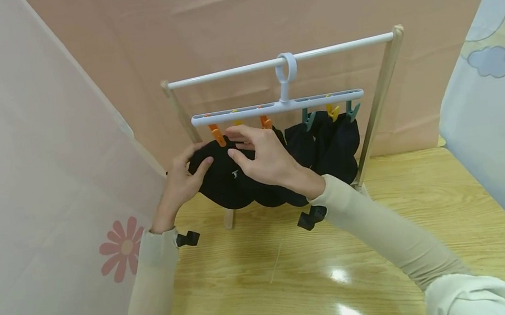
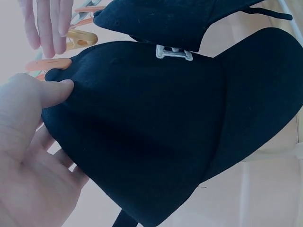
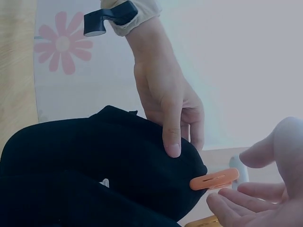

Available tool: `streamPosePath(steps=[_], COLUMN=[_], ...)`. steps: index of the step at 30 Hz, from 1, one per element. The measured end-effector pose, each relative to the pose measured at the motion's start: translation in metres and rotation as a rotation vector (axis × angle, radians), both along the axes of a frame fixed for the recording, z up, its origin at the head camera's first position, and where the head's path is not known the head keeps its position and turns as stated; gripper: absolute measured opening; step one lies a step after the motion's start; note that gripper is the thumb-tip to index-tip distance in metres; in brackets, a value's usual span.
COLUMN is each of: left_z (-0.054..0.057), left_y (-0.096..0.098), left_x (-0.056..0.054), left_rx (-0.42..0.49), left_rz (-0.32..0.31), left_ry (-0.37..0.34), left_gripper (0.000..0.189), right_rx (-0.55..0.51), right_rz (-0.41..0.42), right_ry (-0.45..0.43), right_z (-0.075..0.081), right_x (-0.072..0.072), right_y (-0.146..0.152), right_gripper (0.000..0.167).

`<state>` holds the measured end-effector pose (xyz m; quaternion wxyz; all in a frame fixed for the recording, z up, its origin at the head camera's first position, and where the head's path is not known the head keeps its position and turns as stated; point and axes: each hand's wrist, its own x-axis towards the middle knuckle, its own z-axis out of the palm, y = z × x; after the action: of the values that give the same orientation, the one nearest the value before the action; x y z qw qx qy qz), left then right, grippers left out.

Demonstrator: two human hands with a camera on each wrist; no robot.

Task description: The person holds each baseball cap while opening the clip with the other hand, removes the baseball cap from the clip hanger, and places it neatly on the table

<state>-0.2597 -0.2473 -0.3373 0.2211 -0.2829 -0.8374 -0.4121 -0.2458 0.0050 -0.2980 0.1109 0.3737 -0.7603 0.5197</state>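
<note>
At the left end of the hanger (image 1: 247, 113), a black cap (image 1: 220, 182) with a small white emblem hangs from an orange clip (image 1: 218, 135). My left hand (image 1: 181, 179) grips this cap by its left side, thumb on the outside and fingers behind the fabric, as the left wrist view shows. Just right of that clip is my right hand (image 1: 264, 156), its thumb and fingers spread apart with nothing between them. In the right wrist view the orange clip (image 3: 215, 178) bites the cap's edge, and the right hand's fingers (image 3: 265, 203) are close to it, apart from it.
More black caps (image 1: 336, 142) hang along the hanger from green, yellow and orange clips. The hanger hooks over the white rod (image 1: 343, 47) of a wooden-legged rack (image 1: 380, 105), which stands on a wood-grain table (image 1: 286, 279). Printed sheets (image 1: 43, 151) stand at both sides.
</note>
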Motion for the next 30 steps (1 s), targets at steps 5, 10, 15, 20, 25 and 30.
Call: streamPosePath(steps=[5,10,15,20,25,30], left_z=[0.003,0.005,0.006,0.005,0.006,0.006], left_y=[0.001,0.000,-0.001,-0.004,-0.006,-0.006], left_x=[0.002,0.002,0.004,0.006,0.009,0.010], left_rx=[-0.003,-0.032,-0.042,-0.028,-0.017,-0.002], left_rz=[-0.013,-0.019,-0.017,-0.010,0.008,0.019], left_ry=[-0.008,0.003,-0.005,-0.027,-0.043,-0.060], left_gripper=[0.031,0.031,0.031,0.030,0.029,0.026], right_rx=[0.014,0.032,0.044,0.040,0.006,-0.010], right_rz=[-0.028,-0.048,-0.068,-0.070,-0.059,-0.055], right_ry=[0.022,0.016,0.015,-0.001,-0.015,-0.038], right_z=[-0.002,-0.004,-0.008,-0.012,-0.014,-0.014], right_x=[-0.001,-0.002,-0.003,-0.007,-0.013,-0.020], right_y=[-0.002,-0.006,-0.012,-0.020,-0.029,-0.037], right_gripper=[0.048,0.050,0.050,0.050,0.047,0.045])
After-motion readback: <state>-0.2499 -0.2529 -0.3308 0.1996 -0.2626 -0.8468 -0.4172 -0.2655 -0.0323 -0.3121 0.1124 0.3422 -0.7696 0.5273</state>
